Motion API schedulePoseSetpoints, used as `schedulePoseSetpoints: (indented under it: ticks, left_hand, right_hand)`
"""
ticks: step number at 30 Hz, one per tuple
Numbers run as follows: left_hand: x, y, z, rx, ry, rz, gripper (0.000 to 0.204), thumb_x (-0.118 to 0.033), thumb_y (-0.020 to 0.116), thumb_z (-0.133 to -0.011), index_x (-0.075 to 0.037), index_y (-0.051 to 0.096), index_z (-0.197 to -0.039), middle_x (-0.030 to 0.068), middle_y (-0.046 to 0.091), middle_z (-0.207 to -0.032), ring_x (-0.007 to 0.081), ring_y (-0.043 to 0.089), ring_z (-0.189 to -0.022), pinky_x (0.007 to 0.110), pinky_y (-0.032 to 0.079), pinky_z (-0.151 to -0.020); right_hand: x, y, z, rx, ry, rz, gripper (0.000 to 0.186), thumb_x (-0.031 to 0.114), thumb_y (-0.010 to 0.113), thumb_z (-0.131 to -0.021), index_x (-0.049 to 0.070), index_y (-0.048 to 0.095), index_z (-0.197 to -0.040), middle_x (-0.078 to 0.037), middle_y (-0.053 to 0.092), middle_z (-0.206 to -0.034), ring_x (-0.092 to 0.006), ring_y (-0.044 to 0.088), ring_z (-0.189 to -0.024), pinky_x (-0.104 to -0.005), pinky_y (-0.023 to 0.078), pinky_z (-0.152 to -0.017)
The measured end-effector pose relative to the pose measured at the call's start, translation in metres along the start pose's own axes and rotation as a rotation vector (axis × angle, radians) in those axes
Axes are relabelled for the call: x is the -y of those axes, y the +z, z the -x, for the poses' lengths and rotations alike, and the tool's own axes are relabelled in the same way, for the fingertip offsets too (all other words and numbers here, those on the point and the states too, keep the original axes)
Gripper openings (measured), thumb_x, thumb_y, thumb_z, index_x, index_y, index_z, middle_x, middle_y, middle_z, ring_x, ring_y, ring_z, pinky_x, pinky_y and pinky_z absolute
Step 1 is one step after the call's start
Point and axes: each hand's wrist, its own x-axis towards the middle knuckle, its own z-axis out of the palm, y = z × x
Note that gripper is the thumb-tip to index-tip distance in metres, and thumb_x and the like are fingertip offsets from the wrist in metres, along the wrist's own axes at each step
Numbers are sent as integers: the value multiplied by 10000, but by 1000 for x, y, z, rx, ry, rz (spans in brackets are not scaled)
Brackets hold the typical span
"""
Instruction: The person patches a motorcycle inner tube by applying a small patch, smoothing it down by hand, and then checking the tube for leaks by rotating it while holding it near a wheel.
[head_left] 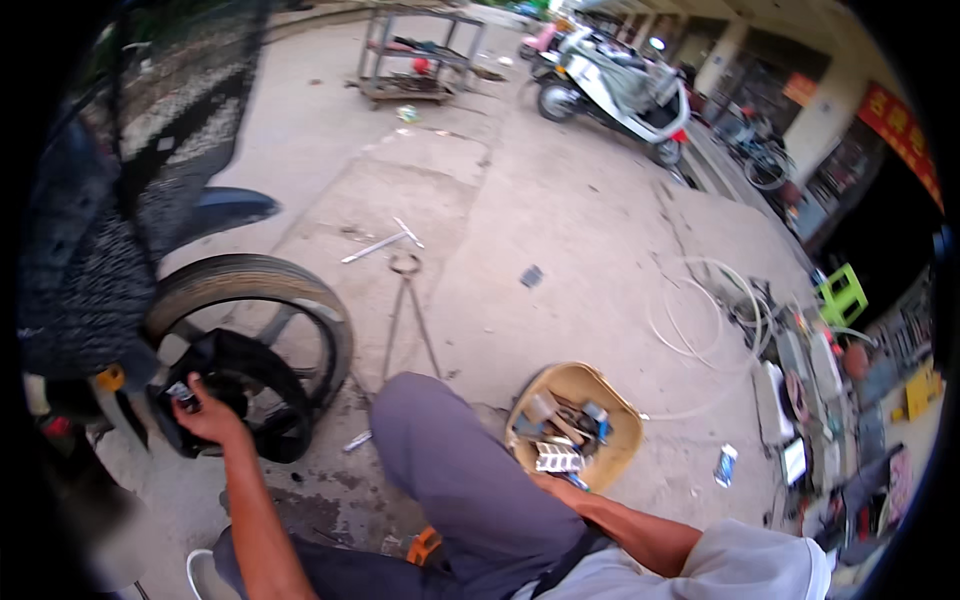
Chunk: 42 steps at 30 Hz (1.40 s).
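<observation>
The wheel stands upright at the left, within the dark motorbike, and it should be heavy and stiff, awkward to shift by the fingertips alone; the rim or the thick tyre looks the surest place to take hold. The tyre is rounded and dusty brown, its rubber probably grippy, while the dark spokes are broad and look like hard cast metal. A curved black part covers much of the lower wheel; whether it is plastic or metal I cannot tell. Near the hub, the left hand has its thumb and fingers bent around a small shiny piece, but I cannot tell whether that grip pinches it or merely touches it. The piece looks hard, light and small enough for a fingertip hold. The right hand is at the near edge of a tan tub, its fingers largely hidden, so the state of its grip cannot be told. The tub's smooth, thin wall rounds a jumble of tools. Beyond the wheel, slim metal tongs and a T-shaped wrench lie on rough, stained concrete; a pale, flexible hose loops farther right.
</observation>
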Motion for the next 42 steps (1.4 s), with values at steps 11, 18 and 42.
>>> schedulePoseSetpoints:
  ticks: [11,18,42]
  left_hand:
    - [9,-10,-56,-3,-109,-153,867,-583,845,-715,52,614,-1258,241,654,-1225,366,649,-1060,426,520,-917]
    - [21,-11,-61,-39,-66,-170,869,-579,841,-722,70,611,-1252,255,666,-1197,374,653,-1065,416,516,-937]
    - [29,-14,-71,-14,32,-248,857,-592,827,-734,97,633,-1204,268,677,-1157,363,668,-1009,417,531,-903]
  right_hand:
    - [-70,-63,-3,59,-104,544,384,340,538,-1001,16,716,-1103,-120,720,-1029,-208,648,-949,-330,495,-883]
    - [-66,-103,-25,-577,-228,377,263,174,661,-907,4,694,-1104,-112,727,-957,-192,677,-868,-334,538,-803]
    - [-111,-121,-106,-677,-107,-163,327,94,694,-862,14,587,-1161,-110,678,-930,-230,695,-806,-334,559,-672]
